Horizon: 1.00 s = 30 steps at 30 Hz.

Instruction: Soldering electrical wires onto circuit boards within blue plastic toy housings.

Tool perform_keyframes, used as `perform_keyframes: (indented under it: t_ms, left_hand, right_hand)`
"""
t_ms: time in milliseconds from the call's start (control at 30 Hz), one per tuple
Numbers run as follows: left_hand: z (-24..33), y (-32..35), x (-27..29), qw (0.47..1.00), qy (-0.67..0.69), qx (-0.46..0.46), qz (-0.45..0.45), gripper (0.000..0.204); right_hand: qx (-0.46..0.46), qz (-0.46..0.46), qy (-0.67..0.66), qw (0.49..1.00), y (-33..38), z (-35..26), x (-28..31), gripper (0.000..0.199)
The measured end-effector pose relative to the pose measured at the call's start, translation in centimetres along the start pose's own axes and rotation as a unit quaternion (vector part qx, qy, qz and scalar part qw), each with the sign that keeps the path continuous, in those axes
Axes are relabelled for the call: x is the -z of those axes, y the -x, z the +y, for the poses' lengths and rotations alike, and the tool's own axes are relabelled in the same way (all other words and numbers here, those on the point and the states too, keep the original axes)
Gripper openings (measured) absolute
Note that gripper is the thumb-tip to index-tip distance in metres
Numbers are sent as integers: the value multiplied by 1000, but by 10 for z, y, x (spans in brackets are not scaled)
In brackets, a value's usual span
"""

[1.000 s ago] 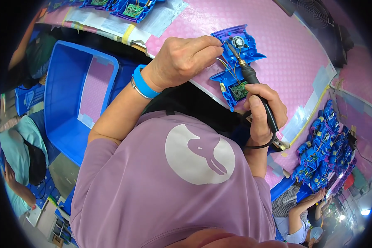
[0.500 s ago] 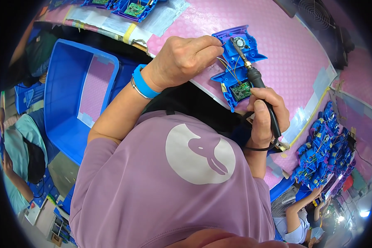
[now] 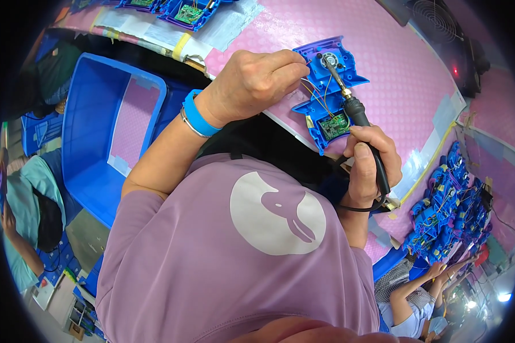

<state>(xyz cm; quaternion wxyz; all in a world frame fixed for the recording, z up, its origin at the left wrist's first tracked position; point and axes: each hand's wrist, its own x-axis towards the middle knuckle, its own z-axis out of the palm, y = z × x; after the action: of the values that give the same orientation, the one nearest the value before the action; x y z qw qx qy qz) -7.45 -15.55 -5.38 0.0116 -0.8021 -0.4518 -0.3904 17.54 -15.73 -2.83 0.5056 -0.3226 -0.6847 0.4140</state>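
My right hand [image 3: 375, 157] is wrapped round the black handle of a soldering iron [image 3: 357, 111]. The iron's metal tip reaches over a small round speaker [image 3: 327, 58] inside a blue plastic housing half [image 3: 352, 75]. At the left edge of that half, my left hand [image 3: 257, 80] has thumb and fingertips pinched together; what they hold is too small to make out. Thin wires [image 3: 316, 94] run from this half to a second blue housing half [image 3: 316, 132] nearer me, which carries a green circuit board [image 3: 333, 124]. Both halves lie on the pink table covering.
A heap of blue housings with wires [image 3: 449, 206] lies at right. More open housings [image 3: 189, 12] sit at the far left of the pink table [image 3: 395, 68]. An upright blue bin [image 3: 91, 143] stands left of me. Other people's arms [image 3: 409, 297] show at lower right.
The iron's tip has shifted slightly over the speaker, and the iron leans a little differently. My left hand stays almost in place.
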Motion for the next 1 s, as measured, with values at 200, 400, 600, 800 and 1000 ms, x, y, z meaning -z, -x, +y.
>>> perform_keyframes:
  t_ms: [200, 400, 600, 800, 1000]
  left_hand:
    - [8, 1, 11, 999, 2, -16, 38, 41]
    - [14, 5, 3, 998, 21, -52, 30, 43]
    - [19, -15, 23, 993, -37, -70, 84, 44]
    - [15, -15, 10, 996, -18, -82, 33, 33]
    - [18, -12, 14, 992, 10, -120, 31, 24]
  right_hand:
    - [18, -40, 4, 999, 3, -5, 10, 27]
    - [10, -5, -15, 1000, 3, -8, 9, 25]
    - [0, -16, -13, 1000, 9, -7, 18, 28]
    - [2, -17, -16, 1000, 6, -9, 20, 28]
    - [8, -27, -20, 999, 6, -7, 22, 27]
